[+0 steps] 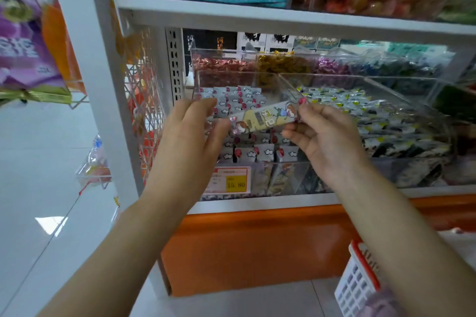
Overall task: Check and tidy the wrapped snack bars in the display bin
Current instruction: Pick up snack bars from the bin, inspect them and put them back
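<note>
Just above the clear bin (288,163) mid-frame, a pale yellow snack bar (268,117) with cartoon print and crimped pink ends is held tilted, its right end pinched by the right hand (324,136), its left end touched by the thumb of the left hand (190,134), whose fingers are nearly straight.

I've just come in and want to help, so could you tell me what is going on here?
A person holds one wrapped snack bar up above the clear display bin. The right hand pinches its right end; the left hand, fingers fairly straight, touches its left end. The bin is full of other bars.
</note>
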`<state>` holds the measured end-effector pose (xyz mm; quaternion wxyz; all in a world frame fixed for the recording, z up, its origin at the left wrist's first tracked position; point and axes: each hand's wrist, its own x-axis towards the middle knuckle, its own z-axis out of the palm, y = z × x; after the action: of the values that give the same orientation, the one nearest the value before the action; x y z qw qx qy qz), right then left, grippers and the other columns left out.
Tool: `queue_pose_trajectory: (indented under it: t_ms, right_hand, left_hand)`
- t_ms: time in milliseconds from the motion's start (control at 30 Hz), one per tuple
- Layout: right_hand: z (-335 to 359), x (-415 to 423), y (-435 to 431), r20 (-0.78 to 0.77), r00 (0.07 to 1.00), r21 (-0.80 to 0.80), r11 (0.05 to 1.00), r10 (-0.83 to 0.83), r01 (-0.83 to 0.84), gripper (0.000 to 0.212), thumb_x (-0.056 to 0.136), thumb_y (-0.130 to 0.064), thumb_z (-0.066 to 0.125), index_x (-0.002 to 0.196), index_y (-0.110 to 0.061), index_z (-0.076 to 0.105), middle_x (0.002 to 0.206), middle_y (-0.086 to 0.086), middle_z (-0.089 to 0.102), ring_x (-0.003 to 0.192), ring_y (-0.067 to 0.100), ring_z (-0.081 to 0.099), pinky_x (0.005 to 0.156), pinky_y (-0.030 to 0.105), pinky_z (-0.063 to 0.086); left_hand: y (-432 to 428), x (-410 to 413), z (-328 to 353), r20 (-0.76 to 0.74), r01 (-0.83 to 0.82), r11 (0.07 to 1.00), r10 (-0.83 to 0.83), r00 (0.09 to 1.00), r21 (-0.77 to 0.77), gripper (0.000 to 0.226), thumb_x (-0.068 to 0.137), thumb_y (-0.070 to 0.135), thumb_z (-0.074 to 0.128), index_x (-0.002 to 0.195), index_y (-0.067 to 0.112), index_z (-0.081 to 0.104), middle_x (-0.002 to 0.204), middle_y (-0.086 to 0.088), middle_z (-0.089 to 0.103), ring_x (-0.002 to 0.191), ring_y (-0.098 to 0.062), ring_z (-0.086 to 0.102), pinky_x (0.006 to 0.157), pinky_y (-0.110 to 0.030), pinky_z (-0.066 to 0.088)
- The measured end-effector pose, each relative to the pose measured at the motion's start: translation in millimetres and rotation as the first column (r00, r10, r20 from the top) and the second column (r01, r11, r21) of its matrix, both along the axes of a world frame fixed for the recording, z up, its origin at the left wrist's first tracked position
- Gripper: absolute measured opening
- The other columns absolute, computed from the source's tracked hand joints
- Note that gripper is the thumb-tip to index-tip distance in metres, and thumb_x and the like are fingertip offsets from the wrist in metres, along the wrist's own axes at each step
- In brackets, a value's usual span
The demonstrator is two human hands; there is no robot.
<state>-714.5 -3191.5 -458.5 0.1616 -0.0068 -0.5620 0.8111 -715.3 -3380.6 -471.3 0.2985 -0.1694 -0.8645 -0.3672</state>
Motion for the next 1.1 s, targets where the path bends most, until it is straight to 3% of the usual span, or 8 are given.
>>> queue_pose_trajectory:
  t_ms: [133, 233, 400, 600, 667, 833, 1000, 1100]
  right_hand:
    - [-7, 9, 0, 0.054, 0.996, -0.157, 0.986, 0.066, -0.057, 0.016, 0.092, -0.005, 0.051, 0.08, -0.003, 0.061, 0.065, 0.007, 0.066, 0.055, 0.012, 0.063, 0.051, 0.021, 0.052]
    - [-9, 12, 1, 0.057, 0.991, -0.206, 0.972, 0.123, -0.109, 0.015, 0.093, -0.006, 0.051, 0.085, -0.001, 0.062, 0.067, 0.006, 0.067, 0.058, 0.012, 0.064, 0.052, 0.02, 0.053]
    - [-14, 11, 6, 0.049, 0.959, -0.279, 0.926, 0.278, -0.254, 0.012, 0.09, 0.004, 0.048, 0.092, 0.004, 0.059, 0.082, 0.014, 0.062, 0.063, 0.014, 0.067, 0.056, 0.019, 0.054]
    - [-15, 11, 5, 0.055, 0.924, -0.24, 0.903, 0.379, -0.356, 0.024, 0.087, 0.014, 0.043, 0.096, 0.001, 0.061, 0.08, 0.01, 0.071, 0.067, 0.016, 0.07, 0.058, 0.019, 0.055]
    - [-16, 11, 5, 0.067, 0.935, -0.195, 0.924, 0.347, -0.329, 0.025, 0.089, 0.013, 0.042, 0.097, -0.002, 0.061, 0.075, 0.008, 0.072, 0.065, 0.017, 0.07, 0.057, 0.022, 0.056]
    - [-21, 10, 2, 0.111, 0.969, 0.029, 0.974, 0.221, -0.225, 0.022, 0.083, -0.022, 0.061, 0.097, -0.006, 0.063, 0.081, 0.012, 0.066, 0.062, 0.017, 0.066, 0.053, 0.026, 0.055]
    - [-23, 10, 3, -0.039, 0.99, 0.287, 0.95, 0.135, -0.119, 0.017, 0.087, 0.0, 0.058, 0.097, -0.01, 0.067, 0.094, 0.007, 0.07, 0.085, 0.018, 0.07, 0.07, 0.026, 0.056]
    - [-23, 10, 4, -0.056, 0.986, 0.38, 0.917, 0.156, -0.124, 0.021, 0.086, -0.003, 0.06, 0.096, -0.019, 0.071, 0.098, 0.004, 0.072, 0.093, 0.019, 0.069, 0.076, 0.03, 0.056]
  left_hand:
    - [7, 7, -6, 0.239, 0.138, 0.948, -0.211, 0.948, 0.288, 0.03, 0.093, 0.037, 0.043, 0.11, 0.018, 0.059, 0.082, 0.005, 0.062, 0.069, -0.002, 0.059, 0.057, -0.016, 0.05]
    - [9, 10, -5, 0.301, 0.187, 0.838, -0.38, 0.875, 0.513, 0.019, 0.095, 0.026, 0.047, 0.089, 0.016, 0.061, 0.07, -0.003, 0.066, 0.058, -0.01, 0.061, 0.051, -0.022, 0.052]
    - [2, 8, -5, 0.329, 0.105, 0.684, -0.472, 0.818, 0.722, 0.015, 0.094, 0.024, 0.05, 0.087, 0.016, 0.061, 0.057, 0.004, 0.06, 0.049, -0.008, 0.053, 0.048, -0.019, 0.047]
    - [-4, 3, -2, 0.249, 0.037, 0.389, -0.658, 0.711, 0.921, 0.019, 0.093, 0.015, 0.049, 0.076, 0.015, 0.059, 0.056, 0.004, 0.054, 0.047, -0.003, 0.045, 0.043, -0.013, 0.041]
    - [-7, 2, -3, 0.243, 0.077, 0.428, -0.643, 0.726, 0.9, 0.015, 0.093, 0.011, 0.048, 0.085, 0.011, 0.06, 0.058, 0.004, 0.056, 0.048, -0.004, 0.046, 0.044, -0.014, 0.042]
    - [-9, 1, -6, 0.249, 0.188, 0.78, -0.403, 0.881, 0.597, 0.017, 0.092, 0.003, 0.05, 0.095, 0.015, 0.062, 0.066, 0.002, 0.065, 0.058, -0.007, 0.058, 0.056, -0.018, 0.052]
    - [-7, 4, -3, 0.302, 0.186, 0.767, -0.447, 0.842, 0.615, 0.01, 0.089, 0.015, 0.057, 0.098, 0.018, 0.06, 0.093, -0.002, 0.068, 0.083, -0.014, 0.069, 0.069, -0.027, 0.056]
    - [-7, 5, -3, 0.317, 0.171, 0.795, -0.416, 0.852, 0.582, 0.021, 0.083, 0.028, 0.063, 0.099, 0.015, 0.059, 0.095, -0.002, 0.066, 0.079, -0.013, 0.069, 0.065, -0.023, 0.057]
